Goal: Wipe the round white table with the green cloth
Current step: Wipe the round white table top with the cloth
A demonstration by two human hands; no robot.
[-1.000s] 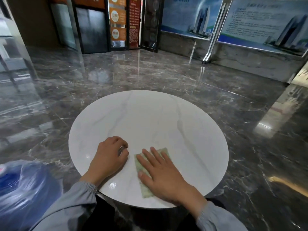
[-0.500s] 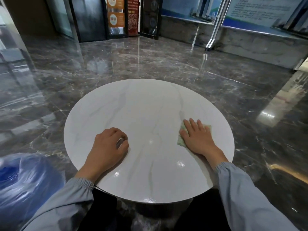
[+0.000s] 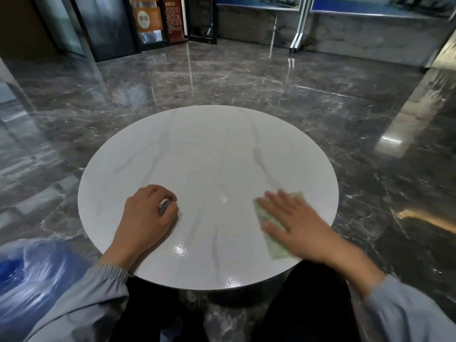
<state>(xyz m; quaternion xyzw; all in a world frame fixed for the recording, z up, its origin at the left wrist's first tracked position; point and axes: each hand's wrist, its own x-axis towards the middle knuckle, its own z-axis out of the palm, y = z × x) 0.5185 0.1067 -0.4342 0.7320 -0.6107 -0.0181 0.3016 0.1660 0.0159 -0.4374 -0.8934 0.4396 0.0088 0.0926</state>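
Pressing flat on the green cloth (image 3: 275,248), the right hand (image 3: 297,224) lay with fingers straight and spread, its outline blurred, on the near right part of the round white surface (image 3: 209,154). The cloth showed past the fingertips and beside the thumb, its near end close to the surface's edge. Well apart to the left, the left hand (image 3: 150,214) rested on the surface with fingers curled into a fist, gripping nothing visible; a silvery glint between its fingers was perhaps a ring. Left of that hand, off the surface, a blue plastic-wrapped bulk (image 3: 32,280) sat on the dark marble floor (image 3: 222,77).
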